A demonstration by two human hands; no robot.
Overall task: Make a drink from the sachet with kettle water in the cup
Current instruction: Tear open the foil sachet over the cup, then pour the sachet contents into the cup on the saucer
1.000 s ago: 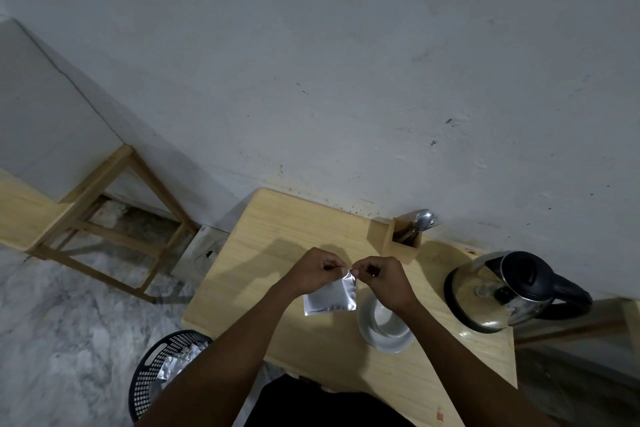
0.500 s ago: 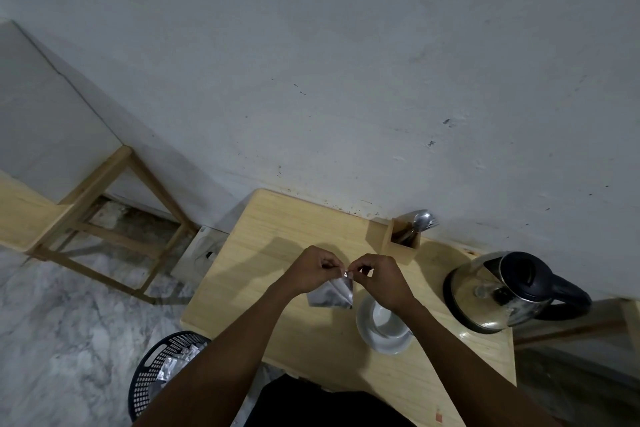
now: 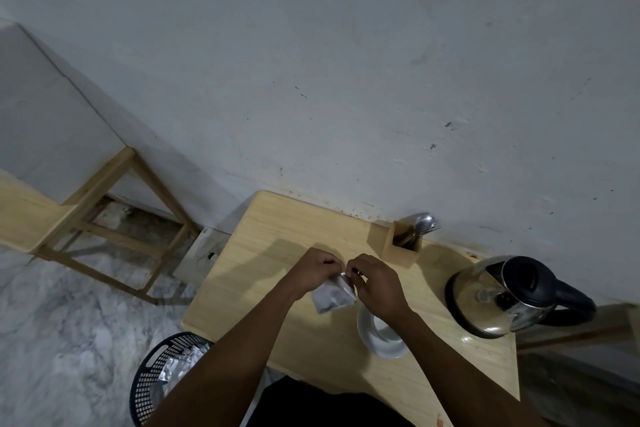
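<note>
The white ceramic cup [image 3: 382,331] sits on the pale wooden tabletop [image 3: 277,236], partly under the right wrist. Just beyond it, the left hand [image 3: 317,272] and right hand [image 3: 375,282] pinch the top edge of the small silver foil sachet [image 3: 334,295], which hangs down left of the cup. The glass kettle with a black lid [image 3: 502,295] stands clear, far right.

One sachet [image 3: 333,296], one cup [image 3: 383,333], one kettle [image 3: 498,298]

A light wooden table [image 3: 277,236] is standing against the wall [image 3: 346,45]. A white saucer [image 3: 382,347] is sitting on it near the front, a wooden cutlery holder [image 3: 403,250] at the back, and a kettle [image 3: 502,298] toward the right.
</note>
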